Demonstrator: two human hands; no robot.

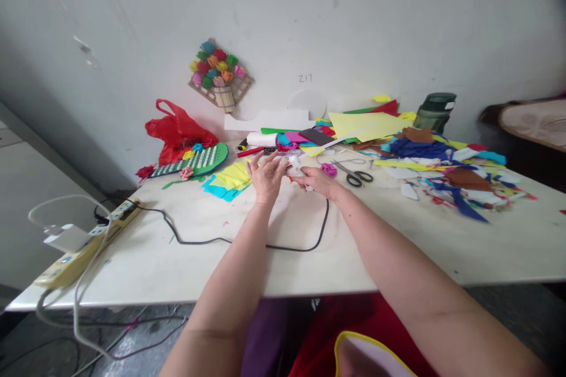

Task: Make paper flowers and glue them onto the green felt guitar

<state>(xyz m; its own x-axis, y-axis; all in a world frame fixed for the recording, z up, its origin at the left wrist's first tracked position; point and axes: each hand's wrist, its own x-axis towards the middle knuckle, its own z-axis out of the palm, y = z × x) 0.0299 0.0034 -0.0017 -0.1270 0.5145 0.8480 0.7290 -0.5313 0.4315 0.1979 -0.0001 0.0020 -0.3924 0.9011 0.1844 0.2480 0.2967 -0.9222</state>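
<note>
My right hand is closed around a small white tool with a bit of orange, which looks like a glue gun; my fingers hide most of it. A black cord comes up to that hand from the table. Close on its left, my left hand is raised with its fingers apart, and I see nothing held in it. Beside the left hand lie yellow paper sheets over blue ones. A pink paper flower and dark-handled scissors rest just right of my right hand.
A power strip with a white charger runs along the left edge. Behind are a red plastic bag, a green woven piece and yellow paper. Coloured scraps and a dark bottle occupy the right.
</note>
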